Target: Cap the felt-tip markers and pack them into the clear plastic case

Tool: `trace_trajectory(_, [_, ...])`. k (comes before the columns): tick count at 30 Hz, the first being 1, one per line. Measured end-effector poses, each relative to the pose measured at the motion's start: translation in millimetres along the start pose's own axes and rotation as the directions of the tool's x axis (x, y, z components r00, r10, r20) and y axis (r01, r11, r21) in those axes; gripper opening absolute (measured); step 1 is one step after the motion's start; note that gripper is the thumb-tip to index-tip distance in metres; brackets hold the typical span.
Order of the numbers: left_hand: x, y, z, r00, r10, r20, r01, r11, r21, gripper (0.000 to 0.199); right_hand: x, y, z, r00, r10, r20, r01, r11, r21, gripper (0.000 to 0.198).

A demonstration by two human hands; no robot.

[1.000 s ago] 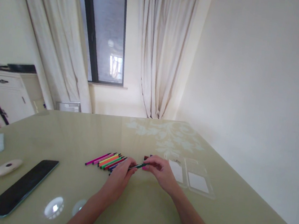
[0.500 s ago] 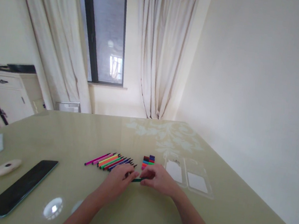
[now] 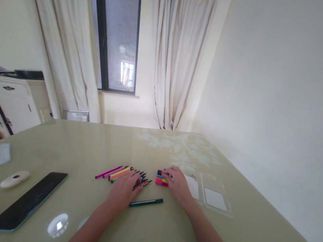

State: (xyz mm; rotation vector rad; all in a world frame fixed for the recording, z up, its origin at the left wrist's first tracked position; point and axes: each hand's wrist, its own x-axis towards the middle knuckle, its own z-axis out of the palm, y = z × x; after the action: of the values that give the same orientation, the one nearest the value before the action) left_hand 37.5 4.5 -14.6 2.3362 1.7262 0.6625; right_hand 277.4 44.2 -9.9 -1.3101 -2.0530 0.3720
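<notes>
The surface [image 3: 94, 144] stretches out in front of you, with a black device [image 3: 29, 201] lying flat toward its left side and a clear case [image 3: 211, 180] open on the right, white cards inside. Your left hand [image 3: 125, 185] is curled over the row of pens [image 3: 116, 172], its thumb and fingers at a reddish one near the row's right end; you can't tell whether they grip it. Your right hand [image 3: 177, 184] bends down with its fingertips at the small block of caps [image 3: 160, 179], between the pens and the case; whether it pinches one is hidden. A green pen [image 3: 146, 202], capped, lies loose on the surface, nearer you than the block, its left end just beside your left wrist. The pens in the row show bare black tips.
</notes>
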Motion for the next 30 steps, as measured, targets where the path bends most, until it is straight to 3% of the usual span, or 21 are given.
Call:
trace_trajectory(2, [-0.7,0.6,1.2,1.0,0.012,0.009,-0.012,1.0,-0.005,0.002,13.8,1.9,2.6,1.0,0.021,0.002,-0.021,0.991,-0.133,0.021])
trace_trajectory(6, [-2.3,0.6,6.0,0.999,0.015,0.043,-0.015,1.0,-0.015,0.005,43.8,0.8,9.7,0.991,0.06,0.119,-0.022,0.953,-0.303,0.014])
trace_trajectory(13, [-0.4,5.9,3.2,1.0,0.005,-0.028,-0.011,0.98,-0.199,0.011,65.0,-2.9,11.8,0.992,0.06,0.114,-0.033,0.974,-0.223,0.011])
trace_trajectory(15, [1.5,7.6,2.3,0.999,-0.034,-0.035,0.023,0.96,-0.279,0.014,54.5,-4.9,7.6,0.995,0.053,0.088,-0.045,0.995,-0.093,0.015])
trace_trajectory(17, [3.0,9.1,2.9,0.998,-0.052,-0.04,0.033,0.924,-0.38,0.017,37.1,-6.3,3.4,0.994,0.067,0.083,-0.085,0.968,0.237,0.023])
trace_trajectory(19, [3.6,10.9,4.3,0.997,-0.041,-0.067,0.003,0.872,-0.49,0.018,17.7,-6.9,-0.1,0.99,0.109,0.09,-0.141,0.785,0.603,0.03])
trace_trajectory(20, [3.5,12.0,4.9,0.996,-0.028,-0.088,-0.023,0.85,-0.526,0.018,9.1,-7.2,-1.8,0.987,0.141,0.078,-0.155,0.699,0.698,0.033])
trace_trajectory(22, [2.7,14.8,5.3,0.992,0.005,-0.126,-0.074,0.83,-0.552,0.019,-2.9,-7.9,-5.3,0.981,0.187,0.051,-0.16,0.628,0.761,0.037])
trace_trajectory(30, [0.1,18.6,0.2,0.986,-0.01,-0.169,-0.09,0.813,-0.575,0.021,-4.6,-17.0,-16.7,0.996,0.088,-0.001,-0.056,0.643,0.764,0.027])
